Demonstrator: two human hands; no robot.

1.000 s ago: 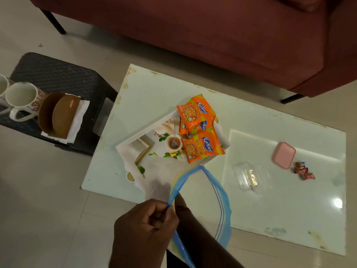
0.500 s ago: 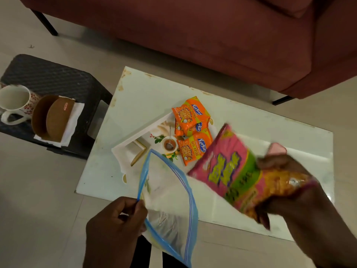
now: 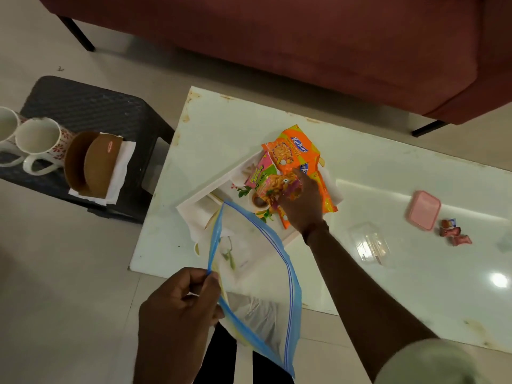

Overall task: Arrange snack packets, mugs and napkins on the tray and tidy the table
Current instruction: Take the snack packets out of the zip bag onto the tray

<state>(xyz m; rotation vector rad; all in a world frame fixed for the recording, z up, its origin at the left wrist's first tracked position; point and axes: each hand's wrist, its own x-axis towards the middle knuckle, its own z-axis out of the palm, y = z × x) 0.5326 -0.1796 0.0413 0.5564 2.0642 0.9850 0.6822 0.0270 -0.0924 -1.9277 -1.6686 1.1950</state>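
A white flowered tray [image 3: 205, 194] lies on the white table [image 3: 415, 273]. Orange Kurkure packets [image 3: 291, 152] rest on its far side. My right hand [image 3: 300, 205] reaches over the tray and grips a pink and green snack packet [image 3: 263, 176] lying beside the orange ones. My left hand [image 3: 180, 309] pinches the rim of a clear zip bag with a blue seal [image 3: 263, 286], held open near the table's front edge. Two white patterned mugs [image 3: 38, 145] and white napkins [image 3: 119, 173] under a brown holder sit on the dark stool at left.
A dark woven stool [image 3: 91, 106] stands left of the table. On the table's right lie a pink lidded box [image 3: 424, 213], small red sweets [image 3: 453, 234] and a clear plastic container [image 3: 370, 243]. A maroon sofa [image 3: 304, 37] runs along the far side.
My right hand pulled the pink and green packet out of the zip bag and carried it to the tray beside the orange packets. My left hand keeps holding the bag open.
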